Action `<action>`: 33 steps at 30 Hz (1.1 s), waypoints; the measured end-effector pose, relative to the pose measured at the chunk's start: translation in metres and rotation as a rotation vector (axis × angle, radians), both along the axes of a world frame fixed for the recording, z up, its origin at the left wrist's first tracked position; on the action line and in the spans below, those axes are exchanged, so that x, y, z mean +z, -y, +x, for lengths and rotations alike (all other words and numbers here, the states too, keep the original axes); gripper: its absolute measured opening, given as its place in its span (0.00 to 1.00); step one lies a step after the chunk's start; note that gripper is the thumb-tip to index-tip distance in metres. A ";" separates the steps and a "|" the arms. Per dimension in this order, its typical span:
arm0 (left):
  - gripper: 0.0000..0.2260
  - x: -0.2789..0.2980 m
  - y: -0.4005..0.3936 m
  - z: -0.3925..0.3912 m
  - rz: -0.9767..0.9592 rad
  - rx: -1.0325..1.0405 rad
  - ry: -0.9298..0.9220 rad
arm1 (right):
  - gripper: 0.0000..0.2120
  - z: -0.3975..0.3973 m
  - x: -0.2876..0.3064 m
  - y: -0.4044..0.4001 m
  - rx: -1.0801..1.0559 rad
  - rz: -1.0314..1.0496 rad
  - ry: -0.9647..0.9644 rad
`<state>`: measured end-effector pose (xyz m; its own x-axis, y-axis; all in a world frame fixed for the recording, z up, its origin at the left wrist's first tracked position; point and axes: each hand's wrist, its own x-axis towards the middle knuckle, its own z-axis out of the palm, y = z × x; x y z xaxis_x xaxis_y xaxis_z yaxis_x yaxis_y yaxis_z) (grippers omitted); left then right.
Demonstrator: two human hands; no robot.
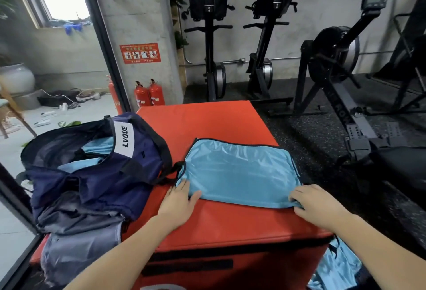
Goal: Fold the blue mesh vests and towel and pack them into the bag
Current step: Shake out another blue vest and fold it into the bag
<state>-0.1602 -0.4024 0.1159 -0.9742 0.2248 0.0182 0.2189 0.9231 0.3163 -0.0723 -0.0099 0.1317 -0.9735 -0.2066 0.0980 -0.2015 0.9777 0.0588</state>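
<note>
A light blue mesh vest (pixel 239 174) with dark trim lies folded flat on the red padded box (pixel 207 123). My left hand (pixel 178 199) rests flat at its near left corner, thumb on the cloth. My right hand (pixel 315 204) grips the near right corner, fingers curled over the edge. To the left stands the navy bag (pixel 99 174) marked LVQUE, its mouth open, with light blue cloth (pixel 96 146) showing inside. More light blue vests (pixel 336 266) lie on the floor by the box's right front corner.
Grey fabric (pixel 76 250) hangs under the bag at the left. Rowing machines (pixel 338 77) and ski trainers (pixel 212 36) stand behind on the black rubber floor. Two red fire extinguishers (pixel 149 93) sit by the concrete pillar. A glass wall runs along the left.
</note>
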 end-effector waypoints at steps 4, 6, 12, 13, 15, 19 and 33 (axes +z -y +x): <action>0.32 -0.002 -0.009 -0.067 -0.077 -0.041 0.040 | 0.09 -0.011 -0.007 0.007 0.052 -0.016 -0.134; 0.33 0.001 -0.018 -0.102 -0.098 -0.059 0.051 | 0.08 -0.019 -0.008 0.016 0.084 -0.017 -0.215; 0.25 0.020 -0.034 -0.189 -0.141 -0.162 -0.023 | 0.06 -0.036 -0.016 0.046 0.173 -0.023 -0.320; 0.24 0.020 -0.033 -0.198 -0.180 -0.153 -0.002 | 0.06 -0.038 -0.019 0.051 0.180 -0.025 -0.325; 0.23 0.020 -0.030 -0.205 -0.239 -0.116 0.054 | 0.06 -0.039 -0.020 0.059 0.185 -0.036 -0.324; 0.29 0.014 -0.021 -0.184 -0.299 -0.091 -0.024 | 0.08 -0.039 -0.012 0.076 0.158 -0.011 -0.231; 0.23 0.024 0.047 0.017 -0.061 -0.100 -0.103 | 0.11 -0.017 0.022 0.237 0.048 -0.521 0.184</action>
<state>-0.1429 -0.4499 0.1401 -0.9407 0.3240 0.1002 0.3388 0.9120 0.2313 -0.0896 -0.2469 0.1542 -0.9749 -0.2207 0.0280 -0.2077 0.8577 -0.4702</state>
